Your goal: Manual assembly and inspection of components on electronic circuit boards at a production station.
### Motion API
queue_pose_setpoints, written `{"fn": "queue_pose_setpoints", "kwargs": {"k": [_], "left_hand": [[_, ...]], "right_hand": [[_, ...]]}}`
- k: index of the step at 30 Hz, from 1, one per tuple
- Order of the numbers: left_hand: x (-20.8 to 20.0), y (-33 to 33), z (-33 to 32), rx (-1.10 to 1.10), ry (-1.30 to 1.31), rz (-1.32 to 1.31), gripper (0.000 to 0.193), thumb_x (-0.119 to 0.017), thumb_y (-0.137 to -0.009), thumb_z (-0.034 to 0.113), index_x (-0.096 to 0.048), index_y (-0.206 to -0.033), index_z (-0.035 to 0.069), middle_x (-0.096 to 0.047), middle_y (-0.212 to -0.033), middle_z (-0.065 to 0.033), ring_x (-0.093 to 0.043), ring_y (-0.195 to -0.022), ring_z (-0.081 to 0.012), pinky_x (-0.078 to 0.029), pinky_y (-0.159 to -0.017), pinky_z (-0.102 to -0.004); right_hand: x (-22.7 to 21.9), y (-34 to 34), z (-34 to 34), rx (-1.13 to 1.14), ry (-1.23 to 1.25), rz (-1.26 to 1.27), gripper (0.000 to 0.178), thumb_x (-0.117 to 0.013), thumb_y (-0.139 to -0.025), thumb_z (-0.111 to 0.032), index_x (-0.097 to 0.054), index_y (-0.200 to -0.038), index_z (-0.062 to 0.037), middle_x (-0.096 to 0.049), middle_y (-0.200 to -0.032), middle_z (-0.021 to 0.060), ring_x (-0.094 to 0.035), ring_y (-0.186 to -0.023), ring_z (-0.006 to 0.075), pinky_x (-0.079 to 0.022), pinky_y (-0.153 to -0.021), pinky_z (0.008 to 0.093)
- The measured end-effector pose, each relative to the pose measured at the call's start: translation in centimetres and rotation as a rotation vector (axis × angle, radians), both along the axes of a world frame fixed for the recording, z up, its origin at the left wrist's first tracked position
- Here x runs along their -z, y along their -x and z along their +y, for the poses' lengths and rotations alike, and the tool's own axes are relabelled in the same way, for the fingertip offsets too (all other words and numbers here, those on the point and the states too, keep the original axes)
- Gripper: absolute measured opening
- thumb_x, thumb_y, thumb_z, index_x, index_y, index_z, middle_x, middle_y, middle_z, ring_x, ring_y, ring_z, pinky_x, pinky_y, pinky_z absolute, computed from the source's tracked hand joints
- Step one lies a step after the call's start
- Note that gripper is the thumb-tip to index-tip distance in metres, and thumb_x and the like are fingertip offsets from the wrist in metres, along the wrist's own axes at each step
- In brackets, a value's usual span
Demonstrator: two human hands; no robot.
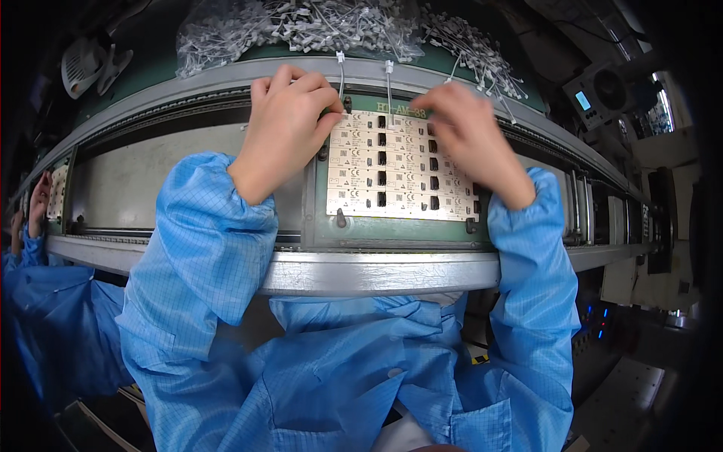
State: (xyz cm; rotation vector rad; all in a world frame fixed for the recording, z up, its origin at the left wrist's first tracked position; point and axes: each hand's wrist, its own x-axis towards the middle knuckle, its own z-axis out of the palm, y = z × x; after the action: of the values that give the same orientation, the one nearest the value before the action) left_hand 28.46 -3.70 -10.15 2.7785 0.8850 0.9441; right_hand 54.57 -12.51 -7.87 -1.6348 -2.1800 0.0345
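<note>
In front of me lies a panel of white circuit boards with black components in rows, seated on a green carrier plate. At the panel's far left corner, my left hand is closed, thumb and index finger pinching the lower end of a white connector cable. A second white cable reaches from the far rail onto the panel's top row. Over the far right part of the panel is my right hand, its fingers bent and smeared by motion; what they hold, if anything, is not visible.
Heaps of white connector cables lie beyond the far metal rail. A near metal rail runs before me. At left, another person's hand touches a second panel. A small fan stands far left.
</note>
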Motion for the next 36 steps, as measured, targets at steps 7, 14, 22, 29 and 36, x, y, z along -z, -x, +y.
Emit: {"fn": "queue_pose_setpoints", "kwargs": {"k": [7, 14, 22, 29, 36], "left_hand": [[-1.0, -0.5, 0.0, -0.003, 0.021, 0.042, 0.004, -0.072, -0.08, 0.013, -0.073, -0.083, 0.012, -0.065, -0.093, 0.0038, -0.053, -0.105, -0.0228, -0.035, -0.092, -0.0424], [-1.1, -0.6, -0.1, -0.033, 0.075, 0.075, 0.005, -0.072, -0.082, 0.015, -0.075, -0.085, 0.013, -0.066, -0.095, 0.0044, -0.053, -0.104, -0.0232, -0.034, -0.09, -0.0406], [-1.9, -0.5, -0.5, -0.037, 0.081, 0.136, 0.004, -0.073, -0.082, 0.015, -0.075, -0.085, 0.013, -0.065, -0.094, 0.0047, -0.052, -0.103, -0.023, -0.034, -0.09, -0.0405], [-2.0, -0.4, -0.9, -0.05, 0.059, 0.162, 0.006, -0.072, -0.081, 0.015, -0.075, -0.085, 0.012, -0.066, -0.097, 0.0036, -0.052, -0.107, -0.0233, -0.035, -0.092, -0.0411], [-4.1, 0.3, -2.8, 0.046, -0.04, 0.331, 0.018, -0.069, -0.084, 0.019, -0.076, -0.099, 0.01, -0.065, -0.115, -0.0028, -0.05, -0.116, -0.0274, -0.037, -0.095, -0.0458]], "right_hand": [[1.4, -7.4, 4.0, 0.231, -0.394, -0.397, 0.039, -0.06, -0.091, -0.005, -0.067, -0.124, -0.024, -0.061, -0.118, 0.0029, -0.055, -0.112, 0.0217, -0.036, -0.098, 0.0419], [1.8, -7.3, 4.3, 0.137, -0.39, -0.47, 0.017, -0.065, -0.089, -0.011, -0.07, -0.103, -0.0193, -0.061, -0.124, 0.0003, -0.053, -0.12, 0.0213, -0.031, -0.104, 0.0472], [-0.9, -7.3, 3.2, -0.063, -0.418, 0.362, 0.018, -0.057, -0.101, -0.014, -0.064, -0.118, -0.0117, -0.068, -0.089, 0.0036, -0.061, -0.079, 0.0097, -0.048, -0.069, 0.0227], [-4.4, -6.6, 1.2, 0.326, -0.135, 0.773, 0.012, -0.053, -0.101, -0.01, -0.06, -0.108, -0.0023, -0.065, -0.072, 0.0041, -0.058, -0.059, 0.0087, -0.047, -0.054, 0.0256], [-2.1, -12.6, 1.0, 0.14, 0.097, 0.632, 0.028, -0.058, -0.101, -0.02, -0.065, -0.124, -0.0065, -0.067, -0.093, -0.0034, -0.053, -0.077, 0.0041, -0.044, -0.072, 0.0201]]}}
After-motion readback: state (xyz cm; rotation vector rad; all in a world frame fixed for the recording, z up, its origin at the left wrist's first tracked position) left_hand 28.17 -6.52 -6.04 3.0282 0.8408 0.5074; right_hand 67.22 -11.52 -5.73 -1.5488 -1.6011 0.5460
